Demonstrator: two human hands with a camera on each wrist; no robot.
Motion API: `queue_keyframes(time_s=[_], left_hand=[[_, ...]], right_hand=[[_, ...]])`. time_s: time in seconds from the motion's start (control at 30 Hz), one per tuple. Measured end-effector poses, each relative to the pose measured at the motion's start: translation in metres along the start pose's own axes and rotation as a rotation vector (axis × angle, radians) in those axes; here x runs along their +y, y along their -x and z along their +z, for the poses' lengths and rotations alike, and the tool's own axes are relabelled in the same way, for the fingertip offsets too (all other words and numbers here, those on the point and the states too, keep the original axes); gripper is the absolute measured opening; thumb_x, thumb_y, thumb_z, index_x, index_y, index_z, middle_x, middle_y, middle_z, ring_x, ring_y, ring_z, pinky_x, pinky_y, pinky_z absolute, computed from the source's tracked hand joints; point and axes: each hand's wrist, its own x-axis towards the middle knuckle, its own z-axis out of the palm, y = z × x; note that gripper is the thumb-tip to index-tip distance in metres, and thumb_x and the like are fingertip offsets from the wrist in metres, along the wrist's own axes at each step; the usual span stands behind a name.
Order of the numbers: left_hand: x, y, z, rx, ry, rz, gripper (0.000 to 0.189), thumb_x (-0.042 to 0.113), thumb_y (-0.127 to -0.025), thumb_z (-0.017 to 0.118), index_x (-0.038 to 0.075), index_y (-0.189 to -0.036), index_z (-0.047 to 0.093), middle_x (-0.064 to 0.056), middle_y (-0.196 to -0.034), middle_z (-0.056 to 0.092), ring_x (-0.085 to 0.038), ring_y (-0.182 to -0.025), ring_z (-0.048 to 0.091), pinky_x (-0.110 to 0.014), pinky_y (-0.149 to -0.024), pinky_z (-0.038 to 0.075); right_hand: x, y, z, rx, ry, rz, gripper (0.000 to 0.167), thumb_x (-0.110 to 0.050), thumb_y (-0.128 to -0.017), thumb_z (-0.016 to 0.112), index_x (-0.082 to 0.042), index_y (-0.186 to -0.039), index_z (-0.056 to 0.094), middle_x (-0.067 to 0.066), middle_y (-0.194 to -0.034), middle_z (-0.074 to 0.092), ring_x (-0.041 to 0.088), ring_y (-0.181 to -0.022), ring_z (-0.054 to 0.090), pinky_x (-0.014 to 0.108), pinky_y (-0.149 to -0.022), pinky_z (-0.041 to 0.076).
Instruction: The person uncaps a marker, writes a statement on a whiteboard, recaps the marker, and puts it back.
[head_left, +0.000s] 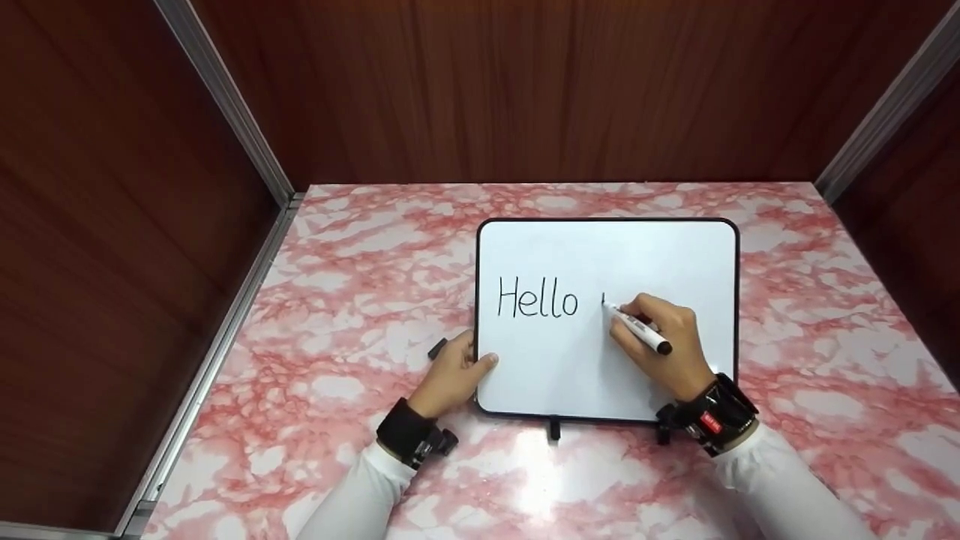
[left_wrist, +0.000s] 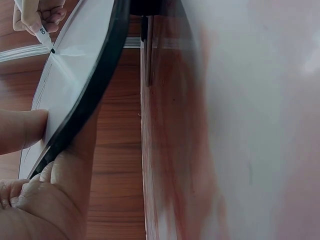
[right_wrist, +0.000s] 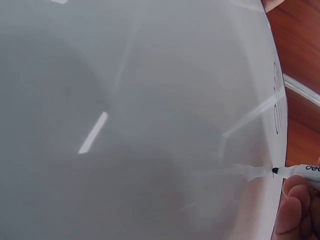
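And here the left hand (head_left: 448,377) pinches the whiteboard (head_left: 607,251) between thumb and fingers, seemingly to steady it, while the right hand (head_left: 681,345) grips the marker (head_left: 637,328), tip touching the whiteboard just ahead of its fingers, "Hello" (head_left: 545,298) uncovered to their left.

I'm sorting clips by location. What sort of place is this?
Probably a partitioned work booth: wood-look panels on three sides, metal strips at their corners, and a red-and-white marbled table between them.

Bright glare streaks on whiteboard (right_wrist: 142,120)
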Motion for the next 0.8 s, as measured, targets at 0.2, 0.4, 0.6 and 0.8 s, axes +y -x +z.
queue_keyframes(time_s=[0.2,0.4,0.6,0.8], left_hand=[[0.001,0.000,0.000,0.000,0.005,-0.023,0.026,0.011,-0.093,0.063,0.003,-0.118,0.059,-0.010,-0.095,0.070,-0.022,-0.078,0.068,-0.035,-0.067,0.059],[0.004,0.001,0.000,-0.008,0.012,-0.031,0.027,0.007,-0.094,0.061,-0.001,-0.119,0.057,-0.014,-0.096,0.070,-0.026,-0.079,0.069,-0.037,-0.068,0.059],[0.028,0.010,-0.002,-0.023,0.026,-0.012,0.024,0.000,-0.093,0.058,-0.008,-0.116,0.055,-0.022,-0.097,0.069,-0.033,-0.082,0.069,-0.042,-0.069,0.059],[0.037,0.013,-0.002,-0.016,0.018,-0.009,0.023,0.001,-0.093,0.059,-0.008,-0.113,0.056,-0.021,-0.094,0.069,-0.033,-0.080,0.069,-0.041,-0.068,0.059]], right_hand=[[-0.003,0.005,-0.001,-0.017,-0.026,0.033,0.014,-0.003,-0.072,0.073,-0.011,-0.071,0.062,-0.004,-0.065,0.061,0.008,-0.051,0.048,0.017,-0.045,0.037],[-0.004,0.008,-0.001,-0.033,-0.040,0.037,0.016,-0.002,-0.072,0.073,-0.012,-0.070,0.061,-0.005,-0.065,0.061,0.007,-0.049,0.047,0.016,-0.044,0.036],[-0.003,0.009,-0.002,-0.029,-0.052,0.046,0.016,-0.001,-0.071,0.073,-0.012,-0.070,0.062,-0.005,-0.065,0.061,0.007,-0.050,0.046,0.016,-0.044,0.034],[-0.001,0.006,-0.003,-0.014,-0.038,0.027,0.016,0.000,-0.071,0.074,-0.012,-0.070,0.063,-0.007,-0.064,0.060,0.006,-0.049,0.044,0.016,-0.043,0.035]])
